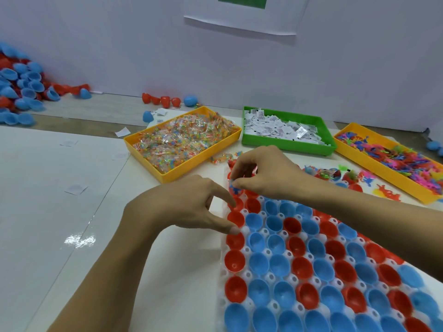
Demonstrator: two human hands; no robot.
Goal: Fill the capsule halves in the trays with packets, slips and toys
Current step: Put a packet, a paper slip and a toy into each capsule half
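A white tray [221,279] holds many red and blue capsule halves [299,255], open side up. My right hand [263,171] hovers over the tray's far left corner and pinches a small blue toy [233,186] above a red half there. My left hand [187,207] rests at the tray's left edge, its index finger and thumb touching the rims of red halves [236,218]. The halves under my hands are partly hidden.
A yellow bin of candy packets [182,140], a green bin of paper slips [282,130] and a yellow bin of coloured toys [388,154] stand behind the tray. Loose toys [386,192] lie beside it. A heap of spare capsule halves [21,89] sits far left.
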